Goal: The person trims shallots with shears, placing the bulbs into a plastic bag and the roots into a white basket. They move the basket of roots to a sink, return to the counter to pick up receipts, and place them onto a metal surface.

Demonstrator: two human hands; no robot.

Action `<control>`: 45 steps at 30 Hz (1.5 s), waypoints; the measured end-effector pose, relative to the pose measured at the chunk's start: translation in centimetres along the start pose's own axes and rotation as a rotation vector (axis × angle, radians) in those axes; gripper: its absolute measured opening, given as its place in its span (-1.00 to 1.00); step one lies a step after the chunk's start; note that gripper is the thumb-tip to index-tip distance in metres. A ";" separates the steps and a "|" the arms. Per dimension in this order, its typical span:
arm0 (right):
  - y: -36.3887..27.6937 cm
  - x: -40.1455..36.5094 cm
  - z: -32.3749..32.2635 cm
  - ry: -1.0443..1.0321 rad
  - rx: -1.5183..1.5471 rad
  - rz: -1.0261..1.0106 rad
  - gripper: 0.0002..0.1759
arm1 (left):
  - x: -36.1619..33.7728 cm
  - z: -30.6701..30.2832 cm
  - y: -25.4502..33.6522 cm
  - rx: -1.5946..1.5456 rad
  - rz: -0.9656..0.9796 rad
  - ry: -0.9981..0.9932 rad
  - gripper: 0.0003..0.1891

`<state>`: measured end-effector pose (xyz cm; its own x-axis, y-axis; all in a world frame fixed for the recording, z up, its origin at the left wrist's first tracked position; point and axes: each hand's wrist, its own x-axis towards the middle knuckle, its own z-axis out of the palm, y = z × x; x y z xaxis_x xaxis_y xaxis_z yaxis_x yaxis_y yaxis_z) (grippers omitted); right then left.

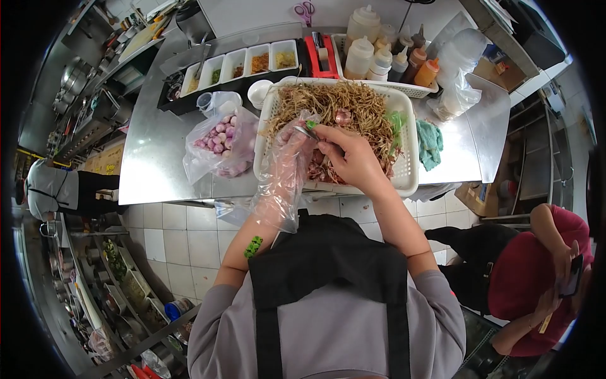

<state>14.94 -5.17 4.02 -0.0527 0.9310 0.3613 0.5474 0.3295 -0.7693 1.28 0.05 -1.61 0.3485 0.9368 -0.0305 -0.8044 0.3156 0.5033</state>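
Observation:
Both hands are over a white plastic basket (409,158) heaped with dry brown stalks and roots (353,98), with reddish shallot skins lower down. My left hand (295,138), in a clear plastic glove, has its fingers closed; what they hold is hidden by the glove and blade. My right hand (350,155) is bare and pinches a small knife (307,132) with a bit of green at its handle, its blade against the left fingers. A pinkish shallot (343,116) lies on the stalks just beyond my hands. Left of the basket sits a plastic bag of peeled shallots (218,136).
Behind the basket stand squeeze bottles (358,58) in a white tray and a row of seasoning containers (259,62). A green cloth (430,145) and a plastic bag (457,76) are at right. One person (536,278) stands behind right, another (53,189) far left.

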 end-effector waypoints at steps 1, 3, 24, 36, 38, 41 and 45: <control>-0.2 0.0 0.1 0.016 -0.080 0.005 -0.68 | -0.1 0.1 0.0 -0.001 -0.001 0.001 -0.75; -0.7 0.1 0.2 0.025 -0.089 0.015 -0.69 | -0.2 0.6 0.2 0.063 -0.006 -0.016 -0.78; 1.3 0.5 -2.1 -0.043 0.272 0.233 -0.63 | -0.7 1.6 0.7 0.114 -0.052 -0.010 -0.66; 0.8 0.7 -1.4 -0.058 0.151 0.082 -0.71 | -0.7 0.9 0.2 0.181 0.009 -0.034 -0.71; 0.9 0.7 -1.4 -0.057 0.128 0.086 -0.72 | -1.0 0.9 0.3 0.174 -0.019 -0.025 -0.73; 1.6 0.6 -1.3 -0.047 0.152 0.098 -0.72 | -0.8 1.1 0.9 0.139 -0.069 -0.035 -0.76; 1.4 0.5 -1.3 0.004 0.201 0.136 -0.69 | -0.8 1.3 1.1 0.096 -0.102 -0.002 -0.77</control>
<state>16.83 -4.41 3.81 0.0136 0.9683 0.2494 0.3721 0.2266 -0.9001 0.75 -0.51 0.05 0.4266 0.9005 -0.0841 -0.7154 0.3929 0.5777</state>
